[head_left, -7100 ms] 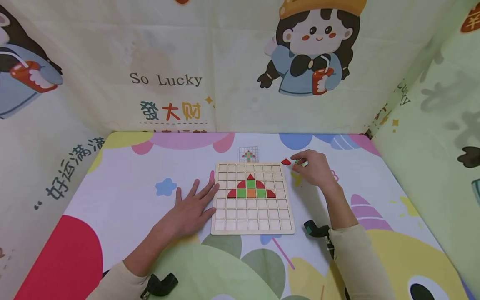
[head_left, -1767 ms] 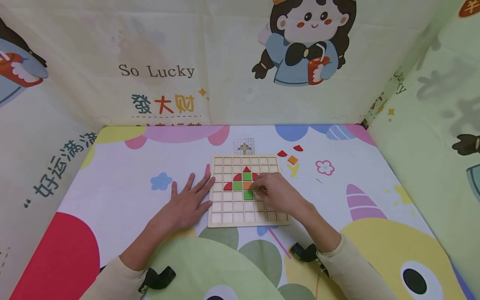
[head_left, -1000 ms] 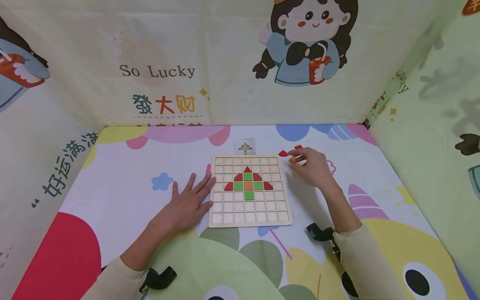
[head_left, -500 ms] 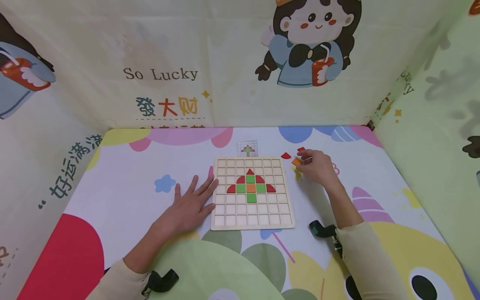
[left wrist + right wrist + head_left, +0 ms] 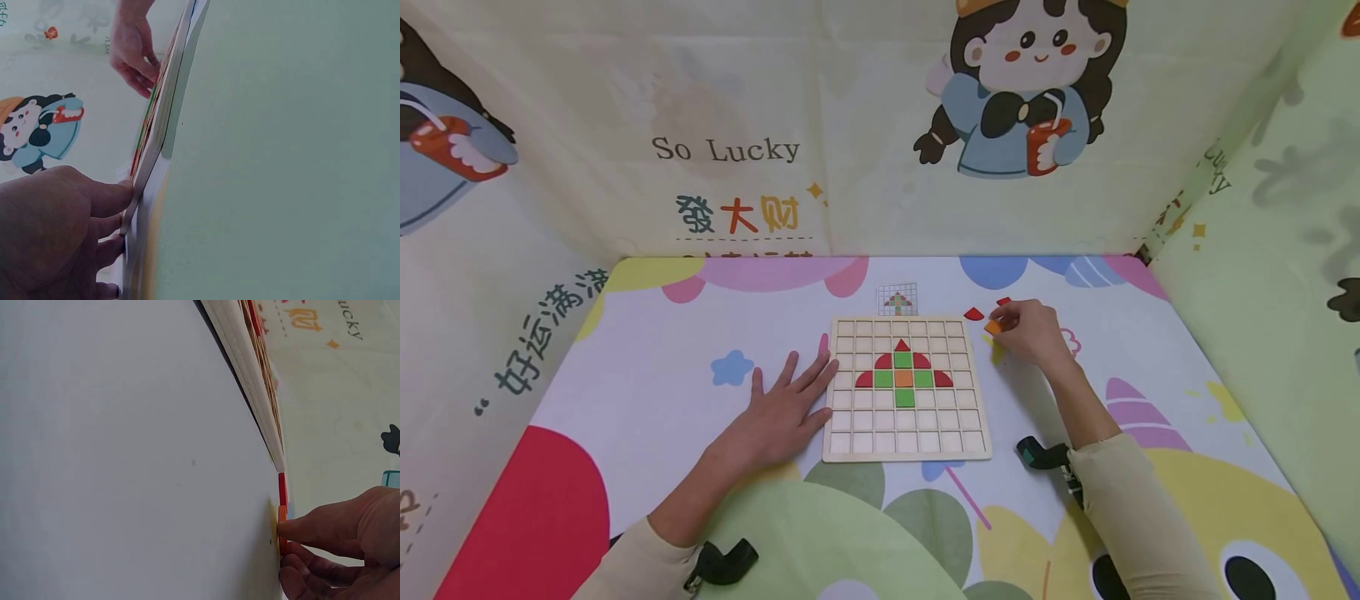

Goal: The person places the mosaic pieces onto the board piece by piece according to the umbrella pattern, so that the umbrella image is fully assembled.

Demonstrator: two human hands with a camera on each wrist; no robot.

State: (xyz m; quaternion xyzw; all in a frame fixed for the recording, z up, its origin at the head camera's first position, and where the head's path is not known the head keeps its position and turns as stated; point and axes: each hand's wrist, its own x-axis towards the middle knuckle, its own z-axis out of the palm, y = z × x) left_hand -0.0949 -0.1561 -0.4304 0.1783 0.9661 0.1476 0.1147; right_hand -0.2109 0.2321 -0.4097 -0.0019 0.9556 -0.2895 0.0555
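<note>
A square wooden grid board (image 5: 850, 421) lies mid-table. Its cells hold a red triangle tile (image 5: 902, 345), several red rounded tiles, several green square tiles (image 5: 905, 397) and an orange square tile (image 5: 903, 378). My left hand (image 5: 782, 421) is spread flat, fingertips and thumb touching the board's left edge. Beyond the board's upper right corner, my right hand (image 5: 1030, 333) pinches a loose orange square tile (image 5: 992, 327) between thumb and fingers. In the right wrist view the orange tile (image 5: 282, 515) stands out at the thumb tip. Two red tiles lie beside that hand, one (image 5: 973, 314) fully seen, the other (image 5: 1003, 301) partly hidden.
A small printed card (image 5: 897, 300) with a coloured grid pattern lies just behind the board. The table has a cartoon-printed cover (image 5: 662, 433). Printed cloth walls (image 5: 865, 208) rise at the back and sides.
A green tile has been added beneath the board's orange tile since the oldest frame. The right hand went from the board back to the loose tiles and now grips the orange one. The left hand stays.
</note>
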